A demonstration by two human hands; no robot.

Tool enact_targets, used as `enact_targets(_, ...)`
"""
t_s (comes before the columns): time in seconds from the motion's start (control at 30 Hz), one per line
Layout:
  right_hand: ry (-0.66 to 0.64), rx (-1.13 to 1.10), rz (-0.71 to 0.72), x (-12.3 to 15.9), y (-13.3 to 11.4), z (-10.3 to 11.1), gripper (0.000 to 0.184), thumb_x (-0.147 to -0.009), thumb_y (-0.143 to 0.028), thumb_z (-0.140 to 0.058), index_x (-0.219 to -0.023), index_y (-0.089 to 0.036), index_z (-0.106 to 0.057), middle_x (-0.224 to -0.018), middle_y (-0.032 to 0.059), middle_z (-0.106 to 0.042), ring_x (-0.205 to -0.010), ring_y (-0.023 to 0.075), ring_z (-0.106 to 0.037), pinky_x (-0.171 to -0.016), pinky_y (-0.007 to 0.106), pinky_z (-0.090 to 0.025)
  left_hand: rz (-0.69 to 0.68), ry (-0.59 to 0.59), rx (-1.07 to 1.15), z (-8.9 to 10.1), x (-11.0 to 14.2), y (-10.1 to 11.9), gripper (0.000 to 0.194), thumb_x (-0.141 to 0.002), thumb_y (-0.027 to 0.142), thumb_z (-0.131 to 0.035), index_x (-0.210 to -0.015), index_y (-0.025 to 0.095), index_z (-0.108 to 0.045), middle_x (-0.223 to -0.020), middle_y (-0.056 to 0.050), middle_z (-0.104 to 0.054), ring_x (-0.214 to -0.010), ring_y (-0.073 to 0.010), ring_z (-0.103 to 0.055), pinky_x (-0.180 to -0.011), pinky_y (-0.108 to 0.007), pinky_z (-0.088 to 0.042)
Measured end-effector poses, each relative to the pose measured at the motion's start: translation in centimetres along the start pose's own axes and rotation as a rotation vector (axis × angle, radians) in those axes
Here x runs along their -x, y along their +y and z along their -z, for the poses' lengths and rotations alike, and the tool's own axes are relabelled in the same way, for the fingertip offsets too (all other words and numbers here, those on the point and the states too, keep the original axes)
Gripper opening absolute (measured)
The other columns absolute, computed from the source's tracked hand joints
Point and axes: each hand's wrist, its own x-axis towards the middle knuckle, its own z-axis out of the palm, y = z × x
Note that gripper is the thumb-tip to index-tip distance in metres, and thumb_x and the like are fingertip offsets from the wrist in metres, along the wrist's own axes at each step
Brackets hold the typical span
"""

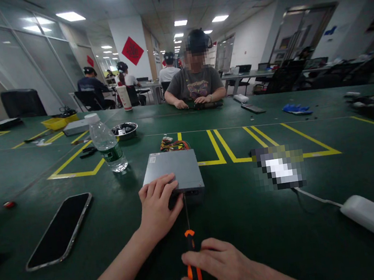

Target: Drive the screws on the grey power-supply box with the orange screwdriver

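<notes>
a grey metal box (181, 164) sits in the middle of the frame, lying on the green surface (255, 227), with a bundle of coloured wires (176, 145) by its far edge. the left hand (158, 204) rests on the box's near left part: its fingers are slightly apart, laid over the top rather than closed around anything, and the thumb reaches down by the near face. whether that thumb presses the box or the shaft beside it, i cannot tell. at the bottom centre, the right hand (221, 265) has its fingers clamped on the orange and black handle of a screwdriver (190, 240), whose thin shaft points away toward the box's near face; the tip's exact contact is hidden.

the box looks like sheet metal, so i'd judge it stiff and fairly weighty for its size, smooth enough on top to slide if pushed from the near side. a firm palm across the top, or a grip on its two opposite sides, should suit it best; the wires look like a poor place to pull. the screwdriver seems light and rigid, best held by the thick handle, in line with the shaft.

a clear bottle (107, 144) stands left of the box, looking easy to tip. a dark-screened phone (60, 232) lies at lower left, well apart from both hands.
</notes>
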Motion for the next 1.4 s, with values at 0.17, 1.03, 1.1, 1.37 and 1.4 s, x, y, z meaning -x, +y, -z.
enact_targets(0.17,-0.031,-0.015,0.002,0.0,0.0,0.0,0.025,-0.098,-0.025,-0.032,-0.1,-0.019,-0.056,-0.097,0.0068,-0.062,-0.087,0.0132,-0.057,-0.068,0.025,-0.046,-0.007,-0.005,-0.007,0.1,0.0,0.0,0.022,-0.081,0.026,-0.054,-0.102,0.025,-0.053,-0.119,-0.004,-0.059,-0.109,-0.0238,-0.051,-0.085,-0.042,-0.03)
enact_targets(1.03,-0.042,0.027,0.009,0.4,-0.3,-0.6,0.018,-0.093,-0.035,-0.046,-0.099,-0.021,-0.057,-0.099,0.0042,-0.063,-0.065,0.0111,-0.056,-0.06,0.024,-0.044,-0.022,0.019,-0.007,-0.1,0.0,-0.1,0.022,-0.08,0.027,-0.055,-0.101,0.025,-0.053,-0.118,-0.005,-0.06,-0.107,-0.0243,-0.052,-0.084,-0.042,-0.03)
enact_targets(1.1,-0.042,0.037,0.021,0.4,-0.4,-0.7,0.018,-0.093,-0.034,-0.048,-0.097,-0.02,-0.058,-0.098,0.0028,-0.064,-0.059,0.0097,-0.054,-0.055,0.023,-0.042,-0.025,0.019,-0.009,-0.1,0.0,-0.1,0.021,-0.08,0.027,-0.054,-0.102,0.025,-0.053,-0.118,-0.005,-0.06,-0.107,-0.0241,-0.052,-0.084,-0.042,-0.03)
enact_targets(1.37,-0.106,-0.037,-0.024,0.4,-0.3,0.2,0.024,-0.099,-0.029,-0.033,-0.102,-0.016,-0.053,-0.105,0.0062,-0.063,-0.084,0.0114,-0.059,-0.066,0.023,-0.045,-0.025,0.016,-0.018,-0.1,0.0,-0.1,0.022,-0.081,0.026,-0.054,-0.103,0.025,-0.052,-0.119,-0.005,-0.06,-0.108,-0.024,-0.051,-0.084,-0.042,-0.03)
enact_targets(1.4,-0.134,-0.028,-0.021,0.3,-0.3,0.4,0.023,-0.098,-0.03,-0.035,-0.107,-0.017,-0.052,-0.108,0.0063,-0.062,-0.086,0.012,-0.06,-0.066,0.024,-0.046,-0.025,0.016,-0.02,-0.1,0.0,-0.1,0.022,-0.081,0.026,-0.054,-0.103,0.025,-0.052,-0.119,-0.005,-0.06,-0.108,-0.024,-0.052,-0.084,-0.042,-0.03)
